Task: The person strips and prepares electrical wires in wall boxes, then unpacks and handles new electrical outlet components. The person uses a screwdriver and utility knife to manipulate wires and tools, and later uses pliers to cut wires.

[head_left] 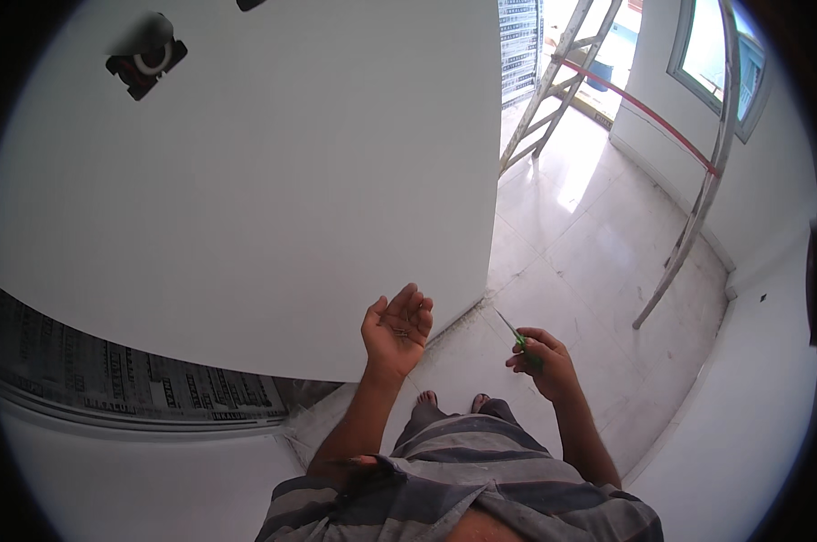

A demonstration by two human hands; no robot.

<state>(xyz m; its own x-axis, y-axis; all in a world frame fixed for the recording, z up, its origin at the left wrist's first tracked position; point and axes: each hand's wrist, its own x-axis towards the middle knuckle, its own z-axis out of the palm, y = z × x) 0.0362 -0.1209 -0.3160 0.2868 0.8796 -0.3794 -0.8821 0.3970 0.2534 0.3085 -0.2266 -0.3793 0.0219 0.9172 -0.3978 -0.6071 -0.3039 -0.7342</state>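
Observation:
My left hand (396, 332) is held palm up with its fingers loosely curled. A few small, thin pieces that look like screws (400, 332) lie in its palm, near the base of the fingers. To its right, my right hand (544, 359) is closed around the green handle of a screwdriver (520, 340). The thin shaft points away from me, up and to the left, over the floor. Both hands are in front of my body, apart from each other and near the lower edge of a white wall (273, 181).
High on the wall at left sits a dark red and black fitting (146, 63) with a white ring. A stepladder (553, 90) with a red strap (643, 107) stands ahead to the right on the tiled floor (562, 253). Patterned wrapping covers a frame (137, 370) at lower left.

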